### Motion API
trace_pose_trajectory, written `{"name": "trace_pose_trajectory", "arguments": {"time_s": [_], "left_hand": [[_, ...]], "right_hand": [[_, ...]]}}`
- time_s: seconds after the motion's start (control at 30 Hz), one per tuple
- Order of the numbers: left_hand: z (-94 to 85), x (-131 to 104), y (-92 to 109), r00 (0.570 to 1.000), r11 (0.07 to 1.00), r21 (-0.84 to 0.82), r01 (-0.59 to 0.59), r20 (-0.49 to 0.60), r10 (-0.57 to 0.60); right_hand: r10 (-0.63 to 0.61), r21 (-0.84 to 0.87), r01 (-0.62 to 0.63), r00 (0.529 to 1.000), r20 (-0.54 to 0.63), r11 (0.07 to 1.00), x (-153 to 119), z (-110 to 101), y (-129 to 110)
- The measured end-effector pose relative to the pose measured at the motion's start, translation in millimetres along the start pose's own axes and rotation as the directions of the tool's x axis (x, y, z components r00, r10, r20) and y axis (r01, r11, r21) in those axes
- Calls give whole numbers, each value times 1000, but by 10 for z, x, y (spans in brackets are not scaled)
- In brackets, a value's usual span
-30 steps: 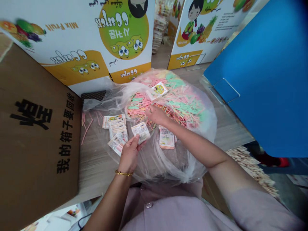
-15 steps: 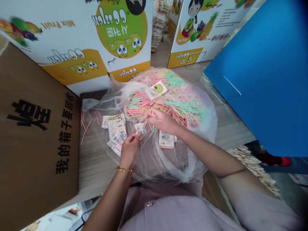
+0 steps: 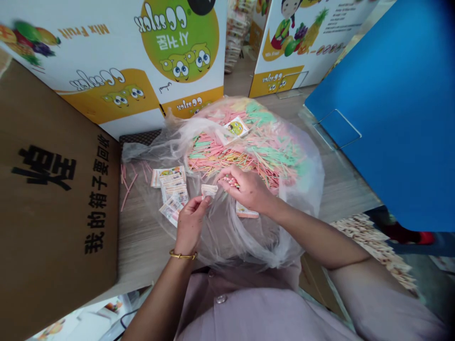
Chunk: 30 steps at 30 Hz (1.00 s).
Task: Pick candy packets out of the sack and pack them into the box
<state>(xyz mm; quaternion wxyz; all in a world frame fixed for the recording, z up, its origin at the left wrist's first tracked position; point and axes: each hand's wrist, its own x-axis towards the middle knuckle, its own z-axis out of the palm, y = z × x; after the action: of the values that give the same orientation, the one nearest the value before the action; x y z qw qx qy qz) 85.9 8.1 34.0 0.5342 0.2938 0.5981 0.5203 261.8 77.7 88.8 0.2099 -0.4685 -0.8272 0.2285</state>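
My left hand [image 3: 192,219] pinches a small candy packet [image 3: 209,190] by its lower part, with its top edge facing up. Just right of it, my right hand [image 3: 247,188] is closed around a small bunch of candy sticks [image 3: 230,180], whose pink, white and green ends show at the fingers. Both hands are over a clear plastic bag [image 3: 220,237] spread on the table. Beyond them lies a large heap of pink, green and yellow candy sticks [image 3: 227,158]. Printed packets [image 3: 174,189] overlap left of my left hand, and another packet [image 3: 246,211] lies partly under my right wrist.
A brown carton [image 3: 60,189] borders the left side, and a white printed carton [image 3: 117,61] stands behind. At the right is a blue panel [image 3: 391,118] with a wire loop. One packet [image 3: 236,128] rests on the heap. Loose pink sticks [image 3: 128,192] lie near the brown carton.
My right hand has shifted slightly right and down and turned, so the stick ends now show. The packet in my left hand has its top edge spread wider.
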Motion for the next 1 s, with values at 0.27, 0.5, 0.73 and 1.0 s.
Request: {"name": "trace_pose_trajectory", "arguments": {"time_s": [0.27,0.5,0.73,1.0], "left_hand": [[22,-7,11,999,999,33,-14,47,13],[-7,-19,-57,998,999,-23,50,-25,-50],[112,-38,-12,994,988,-108,110,-5,-111],[101,-79,101,982,965,-181,190,62,-181]], "right_hand": [[-8,-214,53,978,208,975,-7,159,-26],[-49,478,-69,972,231,876,75,-50,40],[156,903,-2,985,-72,431,318,-128,-254],[10,767,59,996,-85,639,232,144,-215]]}}
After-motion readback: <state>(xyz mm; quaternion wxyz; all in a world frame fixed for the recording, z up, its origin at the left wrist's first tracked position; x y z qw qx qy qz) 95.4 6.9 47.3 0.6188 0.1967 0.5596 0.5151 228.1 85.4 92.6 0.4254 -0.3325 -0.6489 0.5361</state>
